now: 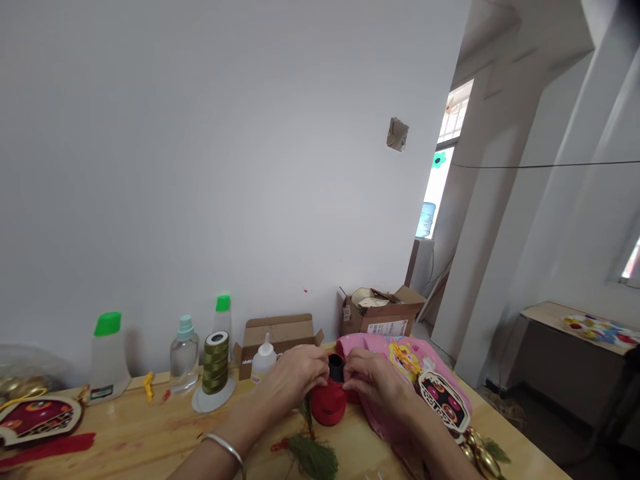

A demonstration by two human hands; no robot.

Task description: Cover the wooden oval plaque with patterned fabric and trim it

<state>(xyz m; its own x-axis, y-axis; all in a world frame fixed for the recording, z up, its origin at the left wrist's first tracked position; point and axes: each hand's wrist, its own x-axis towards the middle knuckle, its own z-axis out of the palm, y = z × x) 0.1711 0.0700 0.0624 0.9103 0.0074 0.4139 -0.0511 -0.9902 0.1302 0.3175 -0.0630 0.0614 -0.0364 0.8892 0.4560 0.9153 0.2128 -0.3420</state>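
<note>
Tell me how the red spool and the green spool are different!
Colour: the red spool is black in the middle; the green spool is pale at its top. Shape: the red spool bulges low down; the green spool has straighter sides with bands. Touch: the left hand and right hand are both at the red spool, while the green spool is untouched. Both look upright.

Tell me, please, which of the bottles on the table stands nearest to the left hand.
The white, nozzle-tipped bottle, partly behind the left hand and forearm; the two green-capped bottles and the turquoise-capped bottle stand farther left.
</note>
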